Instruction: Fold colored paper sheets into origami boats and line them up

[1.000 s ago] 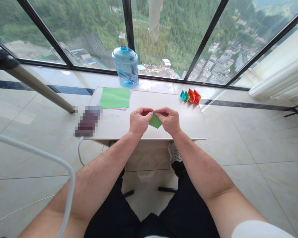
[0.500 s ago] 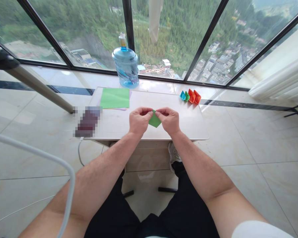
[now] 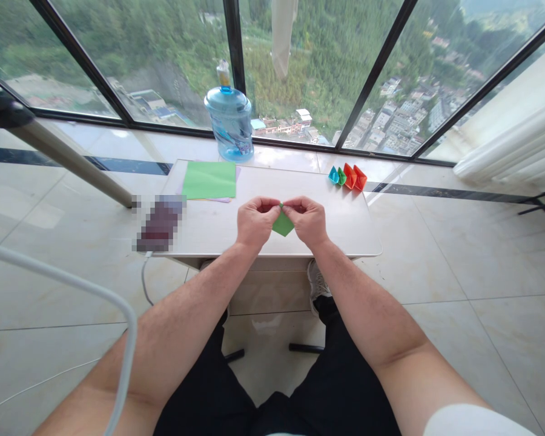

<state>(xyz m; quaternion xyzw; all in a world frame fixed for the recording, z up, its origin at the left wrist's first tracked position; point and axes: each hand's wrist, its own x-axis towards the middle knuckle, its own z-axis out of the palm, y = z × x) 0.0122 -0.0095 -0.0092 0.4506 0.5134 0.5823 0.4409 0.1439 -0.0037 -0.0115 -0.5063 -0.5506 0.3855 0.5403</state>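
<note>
Over the front middle of the small white table (image 3: 213, 227), a folded piece of green paper (image 3: 283, 224) is pinched between both hands. My left hand (image 3: 255, 219) grips its upper left edge with thumb and forefinger. On the other side, my right hand (image 3: 307, 219) pinches the upper right edge, its thumb close to the left one. The paper's lower corner points toward me, while its top is partly hidden by the fingers. Folded paper boats in blue, green and red (image 3: 349, 177) stand in a row at the table's far right.
Green sheets (image 3: 209, 180) with other colours beneath lie at the table's back left. A blurred-out phone-like object (image 3: 160, 224) with a cable is at the left edge. Behind the table stands a blue water bottle (image 3: 229, 124) by the window. A white tube (image 3: 86, 281) curves across the left foreground.
My fingertips have drawn slightly closer together at the top of the green paper, the right hand shifting a little left. Both hands keep their pinch.
</note>
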